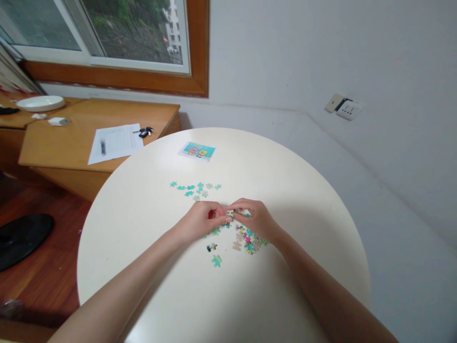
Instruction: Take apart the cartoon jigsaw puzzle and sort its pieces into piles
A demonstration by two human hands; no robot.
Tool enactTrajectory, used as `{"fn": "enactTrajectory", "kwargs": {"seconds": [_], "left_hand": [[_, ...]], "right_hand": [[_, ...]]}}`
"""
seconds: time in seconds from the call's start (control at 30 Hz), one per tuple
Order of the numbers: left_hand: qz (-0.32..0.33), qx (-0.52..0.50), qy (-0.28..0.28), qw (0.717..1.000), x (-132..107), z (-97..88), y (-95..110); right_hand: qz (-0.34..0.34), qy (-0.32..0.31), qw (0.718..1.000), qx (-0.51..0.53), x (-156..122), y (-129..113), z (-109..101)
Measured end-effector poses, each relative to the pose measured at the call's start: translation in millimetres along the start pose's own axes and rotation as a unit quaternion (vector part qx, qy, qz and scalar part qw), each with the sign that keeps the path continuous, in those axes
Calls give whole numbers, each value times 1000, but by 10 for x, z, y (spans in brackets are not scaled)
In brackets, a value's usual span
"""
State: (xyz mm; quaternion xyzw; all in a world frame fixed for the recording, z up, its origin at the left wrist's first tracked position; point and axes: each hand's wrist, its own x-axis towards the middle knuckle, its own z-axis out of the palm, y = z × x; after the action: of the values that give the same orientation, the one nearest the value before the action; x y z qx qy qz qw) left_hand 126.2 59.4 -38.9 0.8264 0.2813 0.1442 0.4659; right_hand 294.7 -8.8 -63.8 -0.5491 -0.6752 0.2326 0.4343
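Observation:
Over the middle of the round white table [150, 267], my left hand [203, 219] and my right hand [255, 219] meet fingertip to fingertip. Between them is a small puzzle piece [230, 214], pinched by both hands; its picture is too small to read. Under and beside my right hand lies a pile of mixed puzzle pieces [252, 243], partly hidden by that hand. Nearer to me are a dark-marked piece [212, 247] and a teal-green piece [216, 260]. Beyond my left hand, several teal and pale pieces [191, 187] are spread out flat.
A picture card [197, 151] lies near the table's far edge. On the wooden desk [78, 114] at the left are a paper sheet [116, 143], keys [145, 132] and a white dish [41, 103]. A wall with a socket [350, 110] stands at the right.

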Motion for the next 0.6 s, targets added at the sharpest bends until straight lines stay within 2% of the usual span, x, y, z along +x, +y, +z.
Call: {"fn": "enactTrajectory", "kwargs": {"seconds": [0.3,0.6], "left_hand": [[-7,20,23,999,26,19,-64],[-3,17,42,999,43,-29,-92]], "right_hand": [[-16,-18,1000,1,5,-48,27],[11,-11,1000,8,2,-48,4]]}}
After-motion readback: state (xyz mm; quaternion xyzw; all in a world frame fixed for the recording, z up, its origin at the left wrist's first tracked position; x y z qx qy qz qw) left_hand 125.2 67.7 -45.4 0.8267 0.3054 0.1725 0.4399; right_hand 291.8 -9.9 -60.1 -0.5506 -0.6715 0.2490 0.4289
